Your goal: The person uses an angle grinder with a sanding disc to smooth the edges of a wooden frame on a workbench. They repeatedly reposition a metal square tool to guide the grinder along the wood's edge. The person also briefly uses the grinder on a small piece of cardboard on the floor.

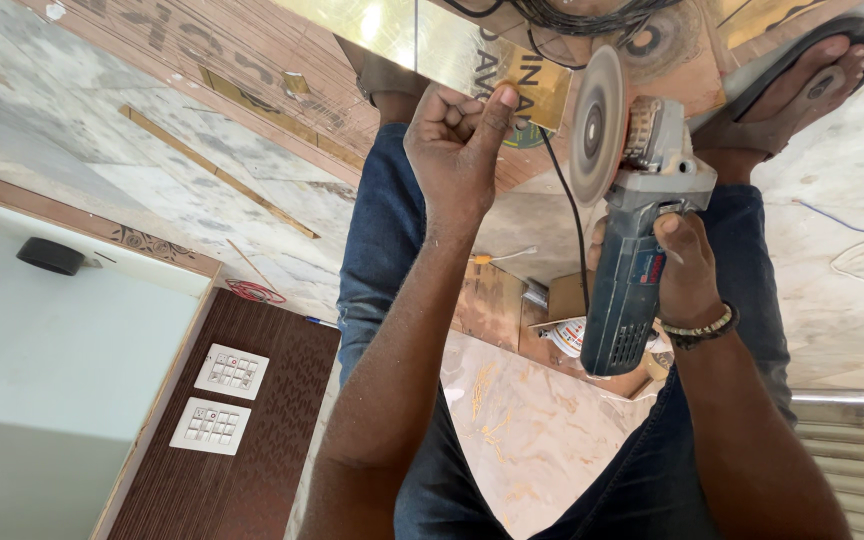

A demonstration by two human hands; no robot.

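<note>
1. While the left hand (457, 150) is clenched, its thumb presses a shiny gold sign plate (432, 45).
2. Right hand (687, 270) grips a blue grinder (627, 290), disc just beside the plate.
3. Below the grinder lies a white labelled tube (564, 335).

We count one blue-bodied angle grinder (632, 270) with one round grey cutting disc (595, 125), one shiny gold-coloured metal plate (432, 45), and two bare hands, the left hand (457, 150) and the right hand (687, 265). We also count two white switch panels (232, 371) (211, 426) on the dark brown board, one beaded wristband (700, 328), one sandalled foot (802, 85), one black round disc (50, 256) and one red wire coil (255, 292).
</note>
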